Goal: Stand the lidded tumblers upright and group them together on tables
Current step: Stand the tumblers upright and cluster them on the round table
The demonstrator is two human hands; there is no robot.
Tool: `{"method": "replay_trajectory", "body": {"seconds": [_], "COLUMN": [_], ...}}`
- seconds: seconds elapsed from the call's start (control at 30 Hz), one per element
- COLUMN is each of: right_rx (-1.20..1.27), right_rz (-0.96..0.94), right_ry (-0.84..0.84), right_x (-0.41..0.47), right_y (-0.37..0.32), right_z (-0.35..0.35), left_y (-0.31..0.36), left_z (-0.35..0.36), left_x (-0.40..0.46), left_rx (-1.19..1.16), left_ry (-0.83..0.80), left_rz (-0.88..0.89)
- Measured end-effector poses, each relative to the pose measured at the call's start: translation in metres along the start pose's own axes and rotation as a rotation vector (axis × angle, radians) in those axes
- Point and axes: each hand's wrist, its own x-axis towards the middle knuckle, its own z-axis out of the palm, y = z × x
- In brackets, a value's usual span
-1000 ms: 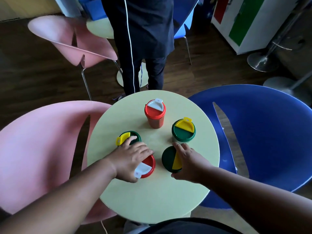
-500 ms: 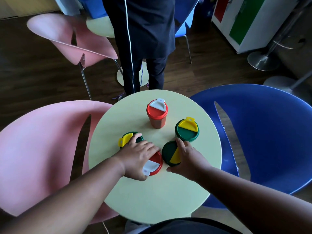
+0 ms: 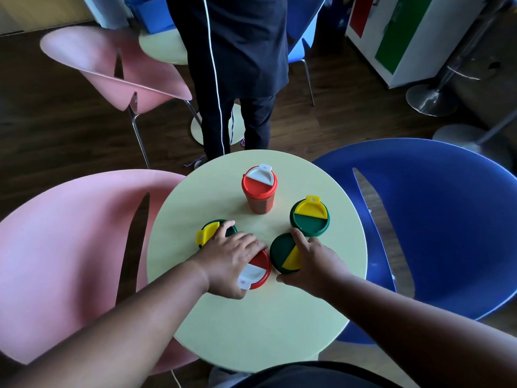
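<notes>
Gripping from above, the left hand [image 3: 233, 257] curls over the near red tumbler [image 3: 256, 268] while the right hand [image 3: 314, 266] pinches the green tumbler [image 3: 284, 252] beside it, probably to draw both together; all five stand upright on the tabletop [image 3: 274, 326].

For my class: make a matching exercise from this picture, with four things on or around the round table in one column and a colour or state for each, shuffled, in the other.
Things
1. far tumbler
2. tumbler under the right hand
3. chair right of the table
4. tumbler under the left hand

Descriptions
A. blue
B. red lid with white flap, standing untouched
C. green lid with yellow flap, gripped
D. red lid with white flap, gripped

Pairs: 1-B, 2-C, 3-A, 4-D
</notes>
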Motion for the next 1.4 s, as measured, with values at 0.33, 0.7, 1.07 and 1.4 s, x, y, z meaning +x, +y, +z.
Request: {"method": "replay_trajectory", "body": {"seconds": [0.33,0.7,1.07,1.4], "right_rx": [0.049,-0.012,-0.149,0.074], "right_rz": [-0.014,-0.023,-0.066,-0.125], "right_ry": [0.051,0.018,0.024,0.37], "right_x": [0.002,-0.002,-0.013,0.018], "right_y": [-0.001,0.0,0.006,0.022], "right_z": [0.002,0.002,-0.017,-0.055], "left_y": [0.0,0.0,-0.029,-0.052], "left_z": [0.005,0.006,0.0,0.005], "left_x": [-0.001,-0.002,-0.018,-0.026], "left_rx": [-0.019,-0.032,-0.469,-0.495], "left_ry": [0.008,-0.012,0.332,0.002], "left_rz": [-0.007,-0.024,-0.229,-0.348]}}
